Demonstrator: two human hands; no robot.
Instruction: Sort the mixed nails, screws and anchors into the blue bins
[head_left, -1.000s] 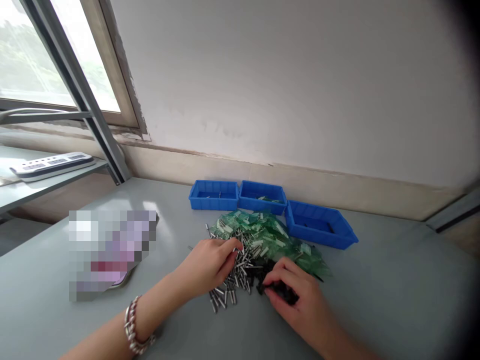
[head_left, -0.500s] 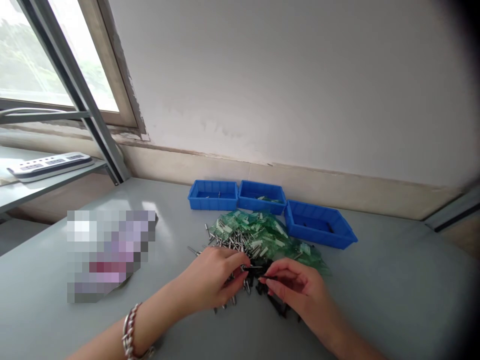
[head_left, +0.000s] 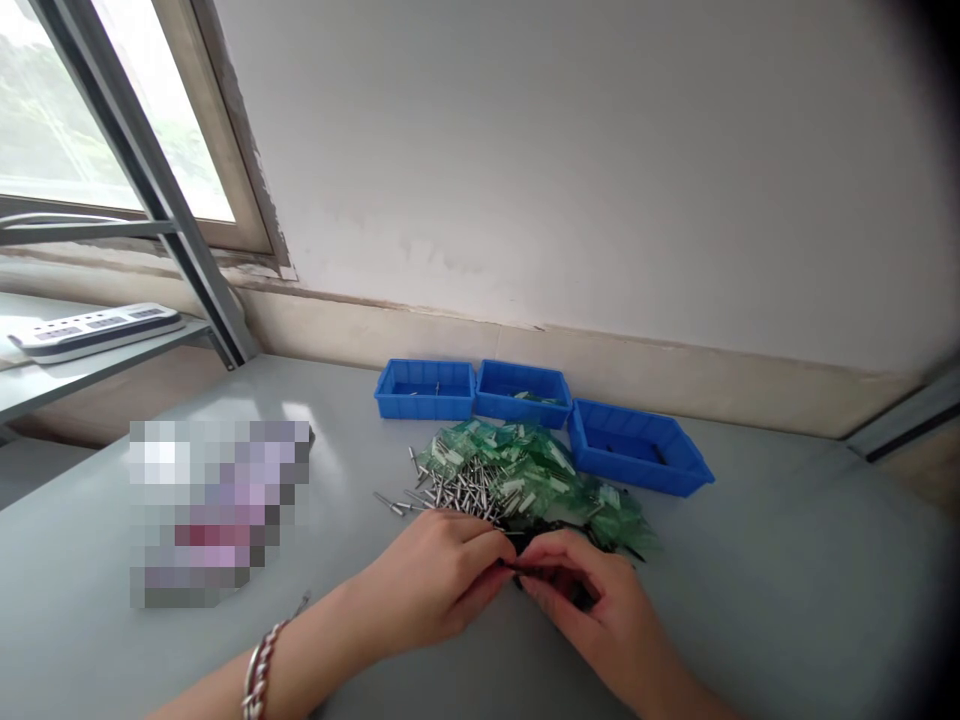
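Observation:
My left hand is closed in a pinch, palm down, in front of the pile. What its fingertips hold is hidden. My right hand pinches a thin black part, whose left end reaches the left fingertips. The two hands meet there, fingertip to fingertip. Just behind them lies a heap of silver metal pins that look like rivets. More black parts lie behind the right fingers, partly covered. Crumpled green plastic packets with pale strips spread behind and to the right.
Along the wall stand a left blue bin, a middle blue bin and a right blue bin, each with a few small pieces inside. A blurred-out item lies at left. A power strip sits on the side shelf.
My hands have come together, fingertips now meeting, and both sit slightly lower. The left hand has shifted a little right. The bins and packets have stayed put.

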